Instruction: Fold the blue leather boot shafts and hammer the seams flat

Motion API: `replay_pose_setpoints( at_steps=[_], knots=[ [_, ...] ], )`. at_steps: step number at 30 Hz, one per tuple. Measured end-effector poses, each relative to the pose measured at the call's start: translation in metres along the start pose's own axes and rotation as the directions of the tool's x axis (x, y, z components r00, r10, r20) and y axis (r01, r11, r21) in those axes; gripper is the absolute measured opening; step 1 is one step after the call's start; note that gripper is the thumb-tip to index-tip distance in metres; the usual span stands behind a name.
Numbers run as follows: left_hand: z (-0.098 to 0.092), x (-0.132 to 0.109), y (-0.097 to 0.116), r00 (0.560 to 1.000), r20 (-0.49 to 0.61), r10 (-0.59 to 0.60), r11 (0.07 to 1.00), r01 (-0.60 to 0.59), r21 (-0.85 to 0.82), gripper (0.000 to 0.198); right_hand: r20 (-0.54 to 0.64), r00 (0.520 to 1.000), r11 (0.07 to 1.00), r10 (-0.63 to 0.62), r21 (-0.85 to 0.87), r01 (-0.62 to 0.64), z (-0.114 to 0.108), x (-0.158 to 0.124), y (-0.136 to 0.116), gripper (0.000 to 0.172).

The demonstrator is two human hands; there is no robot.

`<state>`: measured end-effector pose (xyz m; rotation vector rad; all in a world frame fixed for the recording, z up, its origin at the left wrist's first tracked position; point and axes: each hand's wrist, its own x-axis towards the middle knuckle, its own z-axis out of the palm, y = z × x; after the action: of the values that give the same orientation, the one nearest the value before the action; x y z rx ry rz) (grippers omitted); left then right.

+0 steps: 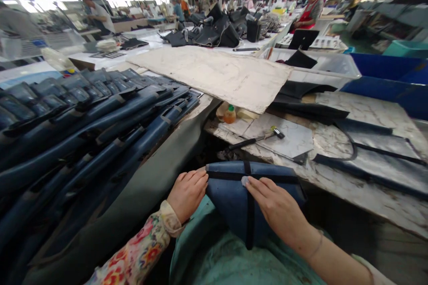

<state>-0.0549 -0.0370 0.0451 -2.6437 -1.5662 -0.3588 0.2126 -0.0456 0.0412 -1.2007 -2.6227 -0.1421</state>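
Across my lap, over a green apron (pixel 214 249), lies a dark blue leather-like panel (pixel 230 200) with crossing black straps. The fingers of my left hand (pixel 190 193) are closed on its upper left corner. My right hand (pixel 279 207) lies over the right part of the panel. Its fingertips pinch a small pale grey lump (pixel 245 181), pressed against the panel where the straps cross. What the lump is made of I cannot make out. The underside of the panel is hidden.
Many blue rolled-edge pieces (pixel 120 116) lie in rows at left. On the right worktable are a hammer (pixel 254 139), a small orange bottle with a green cap (pixel 229 114) and more blue panels (pixel 377 142). Beyond are a beige board (pixel 214 71), a white bin (pixel 327 69) and other people.
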Motion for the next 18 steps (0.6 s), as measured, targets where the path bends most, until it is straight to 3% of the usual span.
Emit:
replay_pose_setpoints(
  at_steps=[4, 8, 13, 15, 18],
  knots=[
    [-0.019, 0.025, -0.018, 0.974, 0.200, 0.102, 0.988, -0.075, -0.136, 0.029, -0.086, 0.993, 0.997, 0.083, 0.005, -0.083, 0.002, -0.021, -0.005, 0.047],
    [-0.022, 0.091, -0.026, 0.909, 0.416, 0.006, 0.994, 0.041, -0.102, 0.030, -0.145, 0.978, 0.987, 0.153, 0.071, -0.144, 0.007, -0.028, -0.016, 0.045],
    [0.025, 0.189, -0.005, 0.869, 0.490, -0.061, 0.994, 0.098, -0.049, 0.025, -0.192, 0.964, 0.977, 0.182, 0.146, -0.155, 0.011, -0.027, -0.025, 0.046],
    [0.048, 0.212, 0.009, 0.854, 0.515, -0.075, 0.992, 0.118, -0.051, 0.031, -0.220, 0.956, 0.975, 0.193, 0.155, -0.161, 0.012, -0.027, -0.025, 0.045],
    [0.074, 0.229, 0.028, 0.839, 0.537, -0.087, 0.984, 0.156, -0.083, 0.036, -0.227, 0.948, 0.968, 0.221, 0.167, -0.186, 0.013, -0.028, -0.024, 0.045]
  ],
)
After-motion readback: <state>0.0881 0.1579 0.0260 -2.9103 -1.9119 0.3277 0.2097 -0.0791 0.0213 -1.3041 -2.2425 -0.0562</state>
